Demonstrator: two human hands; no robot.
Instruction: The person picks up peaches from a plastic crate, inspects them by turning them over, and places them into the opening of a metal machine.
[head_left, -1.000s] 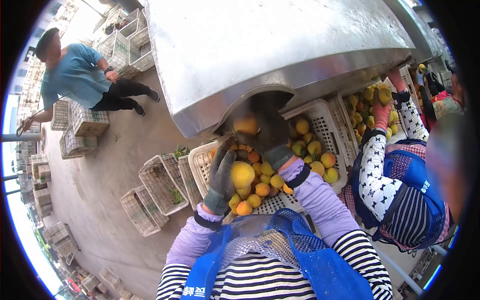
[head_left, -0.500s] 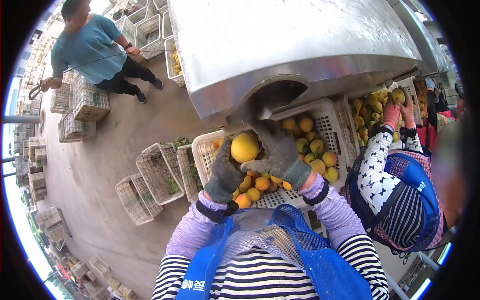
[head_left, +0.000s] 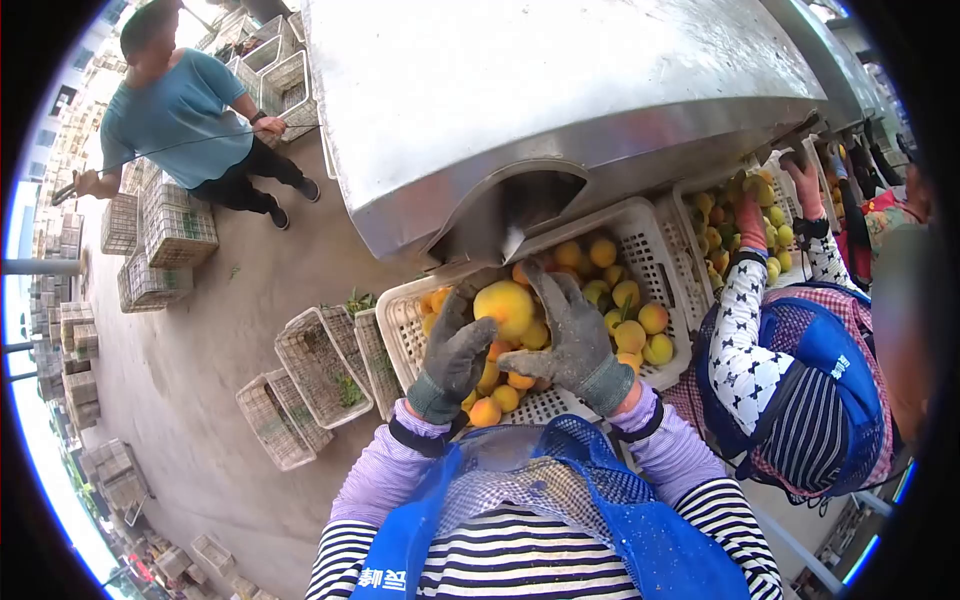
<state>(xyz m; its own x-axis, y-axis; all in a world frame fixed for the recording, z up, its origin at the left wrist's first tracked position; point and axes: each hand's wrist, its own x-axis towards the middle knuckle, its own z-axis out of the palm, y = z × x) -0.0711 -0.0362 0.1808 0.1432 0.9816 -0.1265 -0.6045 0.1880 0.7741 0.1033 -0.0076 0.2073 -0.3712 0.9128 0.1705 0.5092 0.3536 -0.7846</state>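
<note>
A large yellow peach (head_left: 505, 307) lies between my two grey-gloved hands, over a white plastic crate (head_left: 662, 262) of yellow and orange peaches (head_left: 628, 335). My left hand (head_left: 455, 350) is at the left of the large peach, its fingers beside the fruit. On the right, my right hand (head_left: 570, 335) has its fingers spread, with the fingertips near the fruit's right side. Whether either hand still presses on the fruit is hard to tell. Just beyond the hands, the dark opening (head_left: 515, 215) of a metal machine faces the crate, with something blurred inside.
The metal machine (head_left: 560, 70) spans the top. At right, a co-worker in a blue apron (head_left: 825, 350) reaches into another peach crate (head_left: 690, 205). A person in a blue shirt (head_left: 185, 115) stands upper left, holding a thin cord. Emptied-looking crates (head_left: 320, 365) sit left of mine.
My hands have spread apart somewhat around the large peach, which now sits slightly farther right. The co-worker's hands have moved down to the fruit. The view has shifted a little.
</note>
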